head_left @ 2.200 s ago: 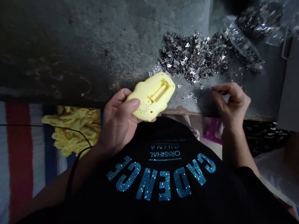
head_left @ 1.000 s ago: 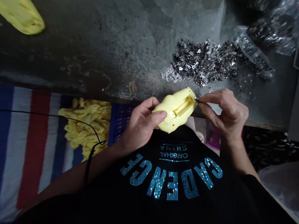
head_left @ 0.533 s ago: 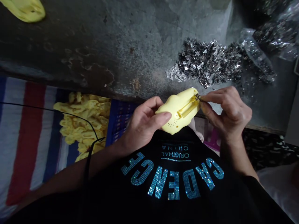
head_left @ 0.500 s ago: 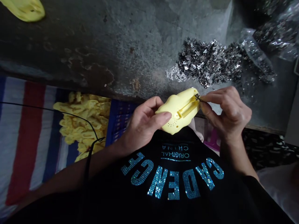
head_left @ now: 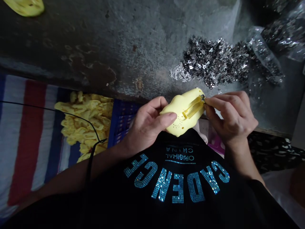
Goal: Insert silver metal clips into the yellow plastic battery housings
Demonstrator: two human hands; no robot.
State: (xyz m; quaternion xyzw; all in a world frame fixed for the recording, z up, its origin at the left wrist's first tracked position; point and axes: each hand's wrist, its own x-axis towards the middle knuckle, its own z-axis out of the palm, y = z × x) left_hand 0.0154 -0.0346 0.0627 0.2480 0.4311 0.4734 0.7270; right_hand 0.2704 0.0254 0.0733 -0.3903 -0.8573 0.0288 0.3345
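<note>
My left hand [head_left: 152, 122] grips a pale yellow plastic shell [head_left: 177, 111] by its left end, thumb on top near a cluster of small holes. A long rectangular slot, like a battery compartment, runs along the shell's face. At the slot's far right end, my right hand [head_left: 231, 114] pinches a small metal contact plate [head_left: 202, 98] between thumb and forefinger. The plate sits at the slot's end wall; how deep it is seated I cannot tell. Just beyond the hands, a pile of small shiny metal plates [head_left: 214, 62] lies on the worn metal table [head_left: 143, 41].
A clear plastic bag [head_left: 267, 51] lies right of the pile. Another yellow piece [head_left: 28, 7] is at the table's far left. Below the table edge, many yellow shells [head_left: 88, 117] lie on striped cloth [head_left: 26, 140] beside a blue basket [head_left: 121, 117]. A black cord [head_left: 91, 125] crosses the left side.
The metal plate in my right fingers has turned and moved slightly against the slot's end. My left hand keeps its hold on the shell, which has shifted very little.
</note>
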